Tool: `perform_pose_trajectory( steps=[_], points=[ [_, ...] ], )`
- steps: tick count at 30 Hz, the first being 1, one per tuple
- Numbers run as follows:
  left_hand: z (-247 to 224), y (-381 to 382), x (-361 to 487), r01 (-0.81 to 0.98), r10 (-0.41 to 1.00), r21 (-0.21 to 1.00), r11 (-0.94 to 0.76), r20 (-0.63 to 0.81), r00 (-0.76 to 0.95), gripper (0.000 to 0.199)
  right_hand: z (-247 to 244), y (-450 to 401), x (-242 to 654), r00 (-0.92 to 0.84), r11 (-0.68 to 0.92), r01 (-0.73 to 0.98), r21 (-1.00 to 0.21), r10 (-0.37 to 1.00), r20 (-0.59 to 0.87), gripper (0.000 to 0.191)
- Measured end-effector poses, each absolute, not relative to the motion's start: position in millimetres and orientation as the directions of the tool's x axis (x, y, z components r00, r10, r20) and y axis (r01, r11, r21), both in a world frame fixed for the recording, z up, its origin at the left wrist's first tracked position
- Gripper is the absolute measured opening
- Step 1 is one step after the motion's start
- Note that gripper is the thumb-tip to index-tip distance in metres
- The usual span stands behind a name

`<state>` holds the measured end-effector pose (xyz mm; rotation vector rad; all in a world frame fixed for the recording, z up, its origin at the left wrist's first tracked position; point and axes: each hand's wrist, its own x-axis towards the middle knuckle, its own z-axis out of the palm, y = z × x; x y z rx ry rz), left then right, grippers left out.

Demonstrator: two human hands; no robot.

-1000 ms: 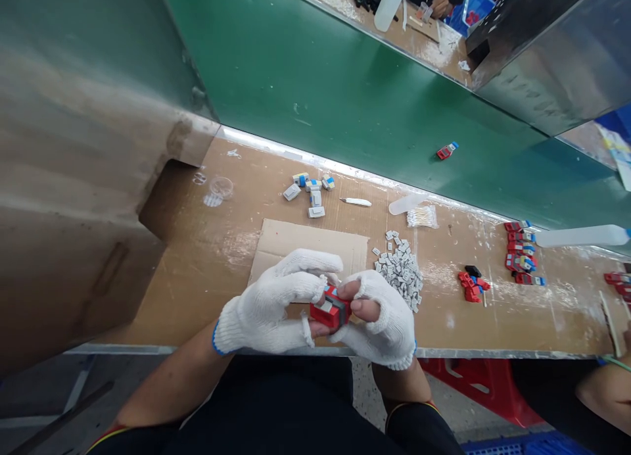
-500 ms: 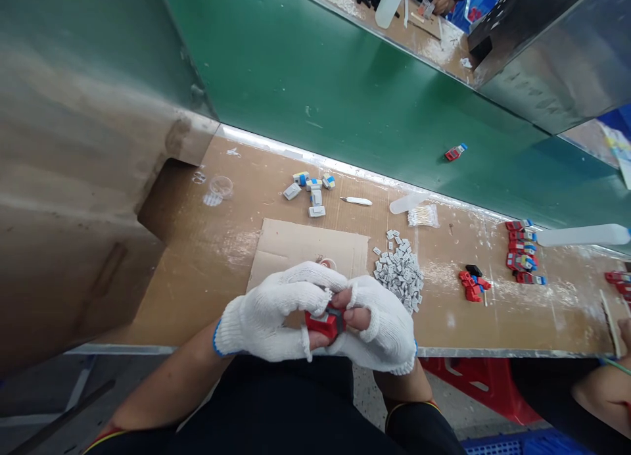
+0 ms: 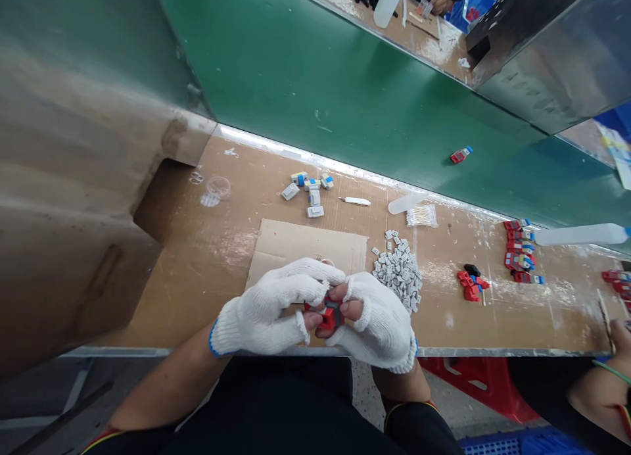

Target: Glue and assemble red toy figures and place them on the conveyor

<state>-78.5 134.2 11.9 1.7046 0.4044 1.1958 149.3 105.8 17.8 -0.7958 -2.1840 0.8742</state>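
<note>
Between my two gloved hands, just over the table's front edge, is a small red and grey toy vehicle part [image 3: 331, 315]. My left hand [image 3: 276, 307] grips it from the left, thumb and fingers closed on it. Bare fingertips of my right hand [image 3: 377, 320] pinch its right side. Both white knit gloves leave the fingertips uncovered, and the fingers hide much of the part. A flat cardboard piece [image 3: 296, 241] lies just beyond my hands. To the right of it is a pile of small grey plastic pieces [image 3: 400, 271].
Grey, blue and yellow toy parts [image 3: 313, 195] sit behind the cardboard, beside a white craft knife [image 3: 355, 200] and bagged cotton swabs [image 3: 422, 215]. Red pieces [image 3: 472, 287], lined-up red toy vehicles [image 3: 519, 251] and a plastic bottle [image 3: 582, 235] lie rightward. A co-worker's arm [image 3: 604, 376] is far right.
The red part has been turned between my fingers, so a different side shows. A toy vehicle on the green conveyor has shifted slightly right. The co-worker's hand at far right has moved.
</note>
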Motion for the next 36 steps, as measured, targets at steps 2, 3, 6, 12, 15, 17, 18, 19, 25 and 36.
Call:
perform_pose_trajectory(
  steps=[2, 3, 6, 12, 15, 17, 18, 19, 25, 36],
  points=[
    [15.4, 135.0, -77.1, -0.248, 0.710, 0.840, -0.482, 0.541, 0.452, 0.025, 15.8, 105.1, 147.6, -0.611, 0.581, 0.291, -0.760, 0.724, 0.320, 0.019],
    [16.4, 135.2, -76.7, -0.248, 0.708, 0.836, -0.490, 0.547, 0.446, 0.025, 14.4, 104.4, 146.8, -0.611, 0.575, 0.290, -0.765, 0.727, 0.315, 0.019],
    [15.9, 134.6, -76.7, -0.225, 0.715, 0.841, -0.493, 0.538, 0.446, 0.027, 9.6, 102.9, 144.7, -0.600, 0.536, 0.307, -0.786, 0.751, 0.277, 0.017],
    [10.7, 132.3, -77.5, -0.201, 0.738, 0.851, -0.485, 0.522, 0.428, 0.024, 11.2, 108.6, 146.2, -0.663, 0.520, 0.331, -0.787, 0.722, 0.198, 0.020],
    [14.1, 132.7, -78.0, -0.193, 0.727, 0.849, -0.493, 0.523, 0.444, 0.026, 17.3, 108.6, 149.0, -0.666, 0.522, 0.330, -0.787, 0.719, 0.198, 0.017],
    [16.7, 133.8, -78.2, -0.182, 0.712, 0.840, -0.512, 0.533, 0.458, 0.026, 18.9, 106.3, 150.7, -0.641, 0.518, 0.331, -0.789, 0.737, 0.215, 0.019],
    [17.4, 134.4, -78.2, -0.172, 0.703, 0.834, -0.525, 0.538, 0.465, 0.027, 18.4, 104.9, 151.5, -0.628, 0.517, 0.336, -0.787, 0.746, 0.222, 0.020],
    [17.6, 135.0, -78.1, -0.164, 0.695, 0.829, -0.535, 0.542, 0.472, 0.027, 17.2, 103.5, 152.3, -0.614, 0.517, 0.347, -0.783, 0.756, 0.227, 0.021],
    [9.5, 133.7, -76.1, -0.084, 0.726, 0.826, -0.557, 0.534, 0.433, 0.024, 11.7, 98.0, 156.9, -0.524, 0.513, 0.440, -0.737, 0.813, 0.253, 0.011],
    [0.8, 133.3, -80.5, 0.043, 0.663, 0.714, -0.699, 0.625, 0.413, 0.026, 39.6, 96.0, 153.7, -0.481, 0.745, 0.501, -0.441, 0.662, 0.575, 0.020]
  ],
)
